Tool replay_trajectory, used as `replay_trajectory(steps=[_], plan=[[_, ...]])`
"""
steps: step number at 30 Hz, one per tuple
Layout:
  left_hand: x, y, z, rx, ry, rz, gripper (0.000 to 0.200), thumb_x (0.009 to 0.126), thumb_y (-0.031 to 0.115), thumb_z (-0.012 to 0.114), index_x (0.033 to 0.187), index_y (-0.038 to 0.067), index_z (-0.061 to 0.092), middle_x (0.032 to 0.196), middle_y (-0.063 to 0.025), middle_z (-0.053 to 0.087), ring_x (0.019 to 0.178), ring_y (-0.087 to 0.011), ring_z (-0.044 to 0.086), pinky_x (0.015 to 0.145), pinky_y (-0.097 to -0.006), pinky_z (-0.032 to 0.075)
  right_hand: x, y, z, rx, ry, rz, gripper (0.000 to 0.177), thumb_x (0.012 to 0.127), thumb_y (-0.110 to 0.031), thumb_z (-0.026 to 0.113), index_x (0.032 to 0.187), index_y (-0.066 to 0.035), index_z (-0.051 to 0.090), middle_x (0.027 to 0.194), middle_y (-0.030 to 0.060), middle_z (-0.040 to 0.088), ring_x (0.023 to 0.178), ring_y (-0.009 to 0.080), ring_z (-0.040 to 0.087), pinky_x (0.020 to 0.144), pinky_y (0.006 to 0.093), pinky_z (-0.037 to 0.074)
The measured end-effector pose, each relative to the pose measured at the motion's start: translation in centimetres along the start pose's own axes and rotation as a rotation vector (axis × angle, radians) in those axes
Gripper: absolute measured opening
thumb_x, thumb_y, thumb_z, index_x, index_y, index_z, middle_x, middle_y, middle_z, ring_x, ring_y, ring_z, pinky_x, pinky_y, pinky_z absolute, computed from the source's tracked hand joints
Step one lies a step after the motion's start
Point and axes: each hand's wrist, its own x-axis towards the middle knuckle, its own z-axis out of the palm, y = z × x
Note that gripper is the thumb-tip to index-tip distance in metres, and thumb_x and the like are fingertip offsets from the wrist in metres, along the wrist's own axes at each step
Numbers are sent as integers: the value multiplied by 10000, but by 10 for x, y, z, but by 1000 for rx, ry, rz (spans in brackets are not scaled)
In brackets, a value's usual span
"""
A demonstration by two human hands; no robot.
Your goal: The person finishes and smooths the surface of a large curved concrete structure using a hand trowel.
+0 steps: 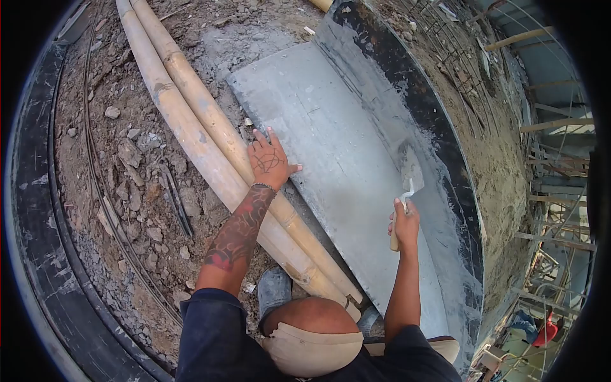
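Note:
My right hand (405, 223) is closed around the wooden handle of a small pointed trowel (412, 170). The trowel's blade lies against the cement-smeared inner face of the upright side of a grey metal sheet or trough (337, 140). Over at the sheet's left edge, my left hand (269, 159) has its fingers spread, with the thumb on or just above the metal and the other fingers near the rim. Nothing shows in that hand. Two bamboo poles (210, 127) run diagonally beneath the left wrist.
Rubble and soil (137, 159) cover the ground on the left, with thin bent rods (95, 172) and a dark curved strip (57, 254) beyond. A black board edge (439, 114) rises at the right. Further right are a dirt slope (509, 184) and wooden scaffolding (560, 127).

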Motion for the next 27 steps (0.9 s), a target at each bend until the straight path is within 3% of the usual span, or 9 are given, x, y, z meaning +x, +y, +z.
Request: replay_trajectory(steps=[5, 7, 11, 14, 17, 21, 24, 27], plan=[[-2, -4, 9, 6, 38, 15, 1290, 609, 658, 769, 1481, -64, 151, 1426, -404, 258, 1212, -421, 425, 1049, -475, 269, 73, -105, 108, -96, -210, -204, 432, 893, -374, 606, 1102, 4, 578, 706, 101, 603, 468, 179, 576, 424, 327, 475], [-2, -3, 2, 7, 32, 23, 1288, 610, 659, 768, 1480, -64, 154, 1422, -404, 265, 1203, -417, 432, 1046, -473, 272, 82, -118, 139, -89, -154, -155, 454, 891, -374, 606, 1139, 6, 582, 712, 105, 608, 462, 188, 577, 429, 328, 477], [-3, -3, -5, -30, -20, 15, 1272, 616, 654, 767, 1478, -62, 165, 1417, -405, 272, 1209, -422, 428, 1048, -471, 272, 60, -78, 99, -57, -117, -138, 431, 901, -357, 607, 1136, 3, 572, 676, 87, 568, 435, 164, 532, 406, 320, 447], [-4, -7, 0, -59, 17, 39, 1263, 621, 648, 768, 1475, -65, 170, 1416, -406, 270, 1210, -430, 423, 1057, -475, 263, 19, -15, 22, 0, -74, -38, 391, 922, -368, 602, 1109, -25, 567, 662, 71, 536, 420, 133, 498, 378, 292, 416], [-3, -8, 6, -16, 45, 56, 1258, 623, 645, 768, 1471, -71, 175, 1415, -408, 268, 1204, -430, 424, 1066, -483, 253, -26, 40, -52, 17, 15, 23, 454, 927, -369, 597, 1155, 19, 537, 652, 64, 526, 411, 131, 495, 353, 280, 400], [-1, -3, -2, -13, -3, 33, 1260, 629, 637, 769, 1473, -75, 162, 1420, -413, 254, 1217, -437, 414, 1075, -498, 242, -26, 33, -61, 4, 5, 22, 491, 918, -362, 610, 1182, 43, 523, 646, 64, 525, 405, 131, 491, 348, 283, 394], [1, -2, -2, 52, -9, 41, 1275, 620, 652, 769, 1463, -96, 173, 1428, -402, 256, 1180, -385, 448, 1065, -485, 262, 16, -33, -15, 50, -113, -87, 501, 911, -396, 603, 1201, 6, 538, 674, 65, 545, 430, 121, 504, 375, 276, 408], [0, -5, 2, -18, -49, 41, 1274, 637, 643, 763, 1483, -69, 131, 1439, -408, 232, 1261, -454, 383, 1076, -514, 240, 31, -110, 33, 108, -171, -187, 464, 907, -411, 603, 1142, -12, 568, 683, 60, 551, 453, 117, 518, 405, 280, 429]])
